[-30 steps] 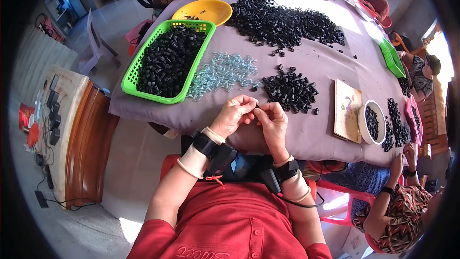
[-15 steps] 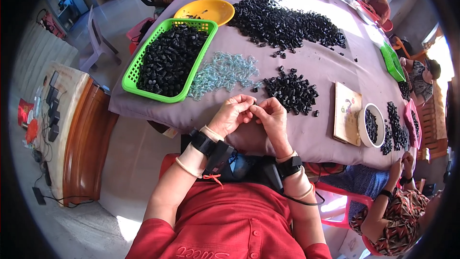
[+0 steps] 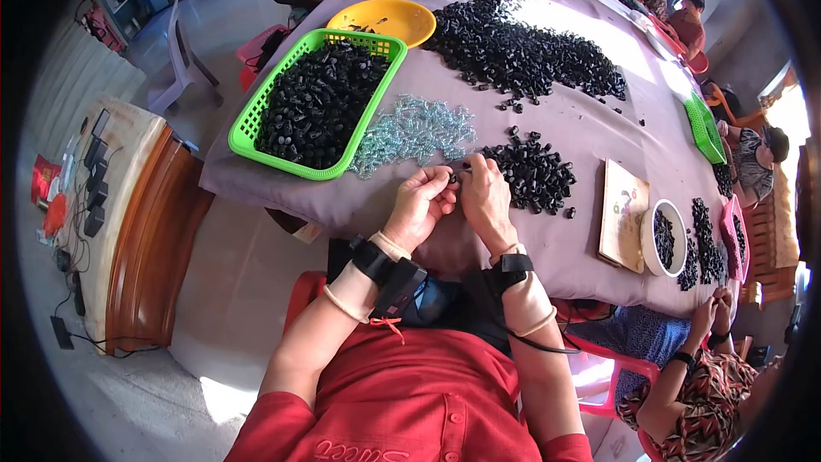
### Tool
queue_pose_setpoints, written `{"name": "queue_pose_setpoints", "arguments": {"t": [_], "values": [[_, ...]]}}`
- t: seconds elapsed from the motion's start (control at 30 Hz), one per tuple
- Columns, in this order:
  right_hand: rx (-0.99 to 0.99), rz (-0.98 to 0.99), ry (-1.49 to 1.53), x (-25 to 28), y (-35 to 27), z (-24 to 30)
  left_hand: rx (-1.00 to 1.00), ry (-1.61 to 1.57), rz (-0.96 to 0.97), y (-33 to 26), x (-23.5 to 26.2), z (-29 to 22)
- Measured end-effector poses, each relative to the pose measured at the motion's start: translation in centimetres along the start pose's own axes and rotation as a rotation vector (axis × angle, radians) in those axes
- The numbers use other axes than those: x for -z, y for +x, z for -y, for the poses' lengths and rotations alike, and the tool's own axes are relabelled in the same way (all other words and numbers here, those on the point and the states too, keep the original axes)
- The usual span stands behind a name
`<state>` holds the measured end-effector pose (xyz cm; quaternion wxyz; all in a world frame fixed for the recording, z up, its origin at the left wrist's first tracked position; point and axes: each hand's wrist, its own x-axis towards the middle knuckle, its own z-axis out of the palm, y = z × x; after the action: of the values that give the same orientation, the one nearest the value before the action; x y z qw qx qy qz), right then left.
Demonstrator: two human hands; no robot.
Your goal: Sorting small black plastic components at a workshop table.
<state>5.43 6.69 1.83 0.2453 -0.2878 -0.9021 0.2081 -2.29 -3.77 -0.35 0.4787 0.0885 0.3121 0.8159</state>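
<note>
Purple cloth covers the table (image 3: 590, 133), and its near edge runs just under your wrists, with bare cloth only in a narrow strip around them. Your left hand (image 3: 419, 205) and right hand (image 3: 484, 197) meet fingertip to fingertip, both curled and pinching one small black piece (image 3: 454, 177) between them. Just right lies a small pile of black pieces (image 3: 534, 175); far left sit clear beads (image 3: 410, 130) and a green basket (image 3: 244, 133).
</note>
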Motion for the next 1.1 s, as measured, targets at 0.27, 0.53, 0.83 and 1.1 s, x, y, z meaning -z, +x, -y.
{"name": "queue_pose_setpoints", "arguments": {"t": [0.27,0.53,0.83,1.1], "values": [[-0.024,0.056,-0.016,-0.4,-0.5,-0.7,0.013,0.007,0.002,0.2,0.0,0.2],[-0.312,-0.014,0.808,1.0,-3.9,-1.1,0.010,0.085,0.003,0.4,-0.4,0.4],[-0.279,-0.070,1.059,1.1,-4.8,-0.7,0.018,0.208,-0.009,0.5,-1.0,0.6],[-0.340,-0.070,1.132,0.8,-4.3,0.0,0.014,0.299,0.058,0.5,-0.5,0.7]]}}
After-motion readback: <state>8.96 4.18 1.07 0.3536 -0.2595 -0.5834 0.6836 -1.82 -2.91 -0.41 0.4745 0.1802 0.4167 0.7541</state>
